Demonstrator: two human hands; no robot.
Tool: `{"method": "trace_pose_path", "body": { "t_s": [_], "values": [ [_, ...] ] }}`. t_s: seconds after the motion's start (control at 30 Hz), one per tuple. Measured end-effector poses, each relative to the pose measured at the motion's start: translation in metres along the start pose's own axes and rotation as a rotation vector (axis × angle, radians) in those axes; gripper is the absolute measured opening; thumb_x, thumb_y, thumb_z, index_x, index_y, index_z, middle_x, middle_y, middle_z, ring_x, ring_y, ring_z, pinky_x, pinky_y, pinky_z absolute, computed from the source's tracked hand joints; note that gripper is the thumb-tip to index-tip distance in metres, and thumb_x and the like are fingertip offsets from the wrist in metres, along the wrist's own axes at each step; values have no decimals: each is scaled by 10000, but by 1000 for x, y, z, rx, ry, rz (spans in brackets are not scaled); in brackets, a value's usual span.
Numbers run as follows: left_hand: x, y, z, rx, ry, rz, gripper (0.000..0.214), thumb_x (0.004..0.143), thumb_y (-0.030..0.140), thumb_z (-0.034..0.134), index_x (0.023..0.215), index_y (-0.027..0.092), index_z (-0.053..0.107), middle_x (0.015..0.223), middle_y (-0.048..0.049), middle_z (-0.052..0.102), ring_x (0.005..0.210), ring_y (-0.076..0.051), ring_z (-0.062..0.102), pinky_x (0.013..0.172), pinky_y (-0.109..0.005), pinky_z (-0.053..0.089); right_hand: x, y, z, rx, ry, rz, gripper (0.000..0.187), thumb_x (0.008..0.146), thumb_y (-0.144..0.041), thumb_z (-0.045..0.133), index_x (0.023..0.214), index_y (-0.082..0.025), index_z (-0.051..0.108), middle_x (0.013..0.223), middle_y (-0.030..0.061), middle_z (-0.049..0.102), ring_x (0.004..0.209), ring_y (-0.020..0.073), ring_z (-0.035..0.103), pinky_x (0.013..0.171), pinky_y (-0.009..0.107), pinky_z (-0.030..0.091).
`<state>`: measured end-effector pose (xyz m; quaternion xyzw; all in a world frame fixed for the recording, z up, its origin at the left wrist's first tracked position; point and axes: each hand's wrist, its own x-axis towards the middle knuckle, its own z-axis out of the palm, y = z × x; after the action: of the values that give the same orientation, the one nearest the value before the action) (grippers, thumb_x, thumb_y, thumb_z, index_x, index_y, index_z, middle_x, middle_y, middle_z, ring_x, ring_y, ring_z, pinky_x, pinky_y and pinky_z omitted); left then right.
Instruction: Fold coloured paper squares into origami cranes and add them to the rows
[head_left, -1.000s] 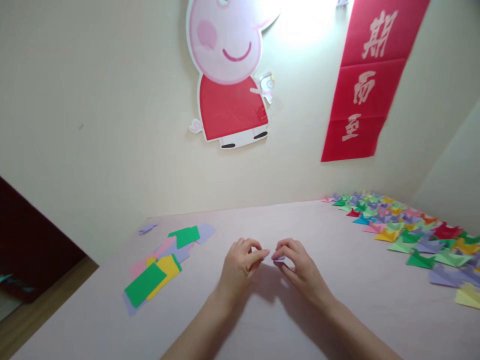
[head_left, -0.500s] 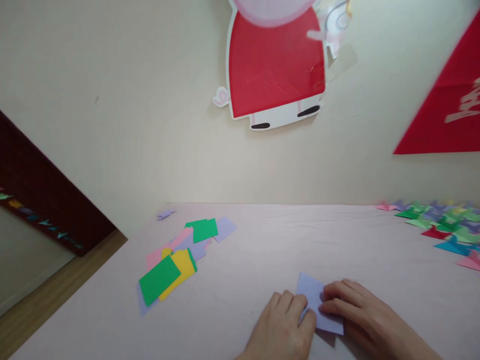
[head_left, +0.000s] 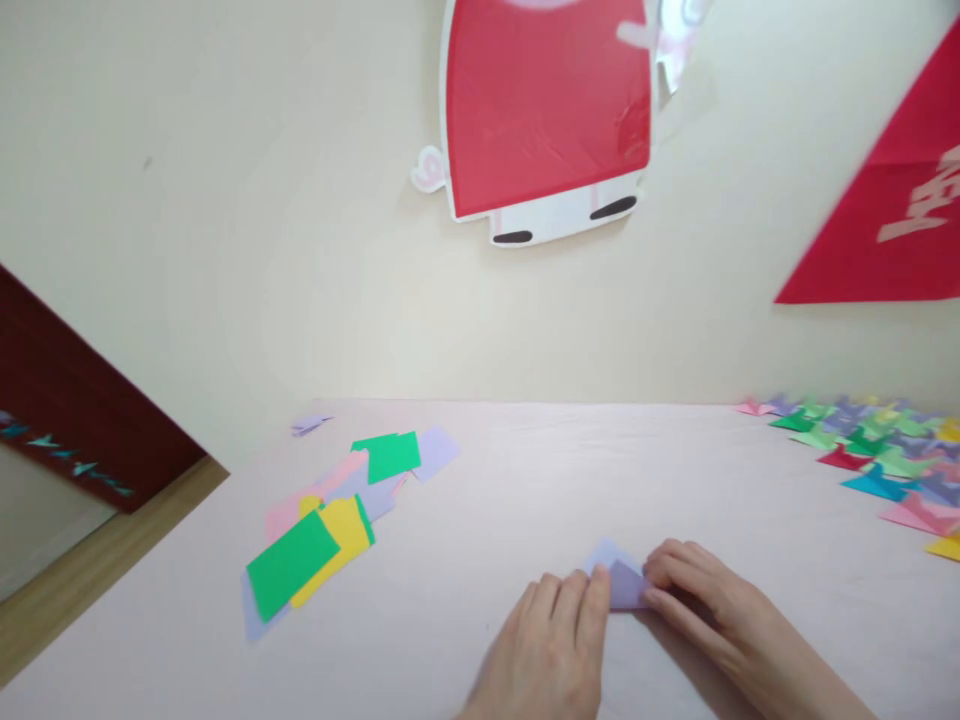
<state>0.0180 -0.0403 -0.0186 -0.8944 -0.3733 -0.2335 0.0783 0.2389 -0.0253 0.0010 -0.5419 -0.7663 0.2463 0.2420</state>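
- From where I sit, the folded light-purple piece of paper (head_left: 626, 588) lies between the two hands, towards the near side of the pale pink table (head_left: 525, 500), well apart from its far edge.
- It shows as a low triangle, a paler tip pointing to that far edge; I read its straight long side as running left to right, roughly parallel with the edge.
- My left hand (head_left: 551, 635) covers the paper's left end, fingers close together, fingertips on it; the thumb is hidden, so I can't tell whether it pinches or only presses.
- My right hand (head_left: 724, 605) has thumb and forefinger nearly closed at the right corner, seemingly pinching it.
- Both hands touch the paper, so neither is nearer; the tip side is the one left uncovered.
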Motion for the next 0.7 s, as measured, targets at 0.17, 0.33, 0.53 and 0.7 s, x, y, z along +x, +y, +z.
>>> {"method": "trace_pose_path", "body": {
  "t_s": [0.17, 0.33, 0.53, 0.7],
  "values": [
    [-5, -3, 19, 134, 177, 58, 298, 865, 121, 474, 1125, 206, 592, 1085, -122, 690, 770, -216, 624, 618, -318, 504, 5, -5, 6, -39, 49, 173, 245, 912, -381, 469, 729, -241, 552, 723, 11, 634, 667, 183, 602, 630, 283, 465],
    [6, -6, 6, 38, 54, 60, 370, 806, 315, 634, 1141, 166, 591, 1143, -128, 670, 833, -263, 618, 663, -369, 524, 5, -12, 8, -107, 74, 209, 229, 910, -367, 448, 750, -245, 558, 733, 18, 637, 670, 191, 605, 632, 295, 457],
    [13, -5, 0, -16, -37, 62, 428, 817, 320, 633, 1208, 160, 561, 1170, -131, 648, 872, -263, 594, 695, -366, 497, 0, -16, 9, -199, 139, 162, 206, 869, -331, 456, 691, -246, 513, 692, 14, 596, 633, 190, 585, 594, 297, 446],
    [11, -1, 1, -35, -27, 55, 428, 825, 319, 628, 1210, 145, 561, 1185, -130, 638, 871, -262, 580, 681, -367, 489, 2, -16, 11, -245, 180, 116, 211, 865, -308, 449, 667, -246, 491, 675, 12, 575, 617, 180, 569, 580, 288, 433]
  ]
}}
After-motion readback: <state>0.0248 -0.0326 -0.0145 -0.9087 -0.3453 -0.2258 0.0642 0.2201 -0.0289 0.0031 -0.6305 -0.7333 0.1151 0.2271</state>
